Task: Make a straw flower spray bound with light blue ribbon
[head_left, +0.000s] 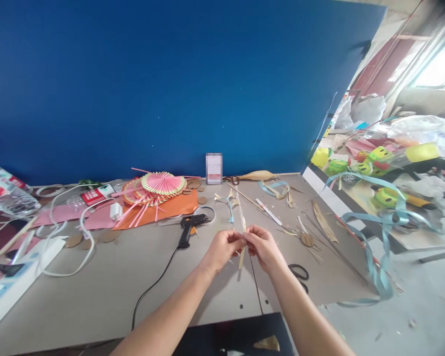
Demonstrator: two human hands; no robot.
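Note:
My left hand (223, 248) and my right hand (262, 245) meet over the middle of the table, fingertips pinched close together. Between them runs a pale straw-coloured strip (241, 259), its flat end hanging below the fingers. Above the fingers it continues as a thin pale length pointing away from me; whether a stick lies inside cannot be made out. A light blue ribbon piece (230, 209) lies just beyond my left fingers. Black-handled scissors (299, 273) lie beside my right forearm, partly hidden by it. Left of my hands rests a black glue gun (187, 231) with its cord.
Pink and green pleated paper fans (163, 183) lie on orange sheets at the back left. White cables (82, 237) and a power strip (11, 287) occupy the left. Dry husk strips (324, 221) and thin sticks lie right. Blue ribbon (385, 247) hangs over the right edge.

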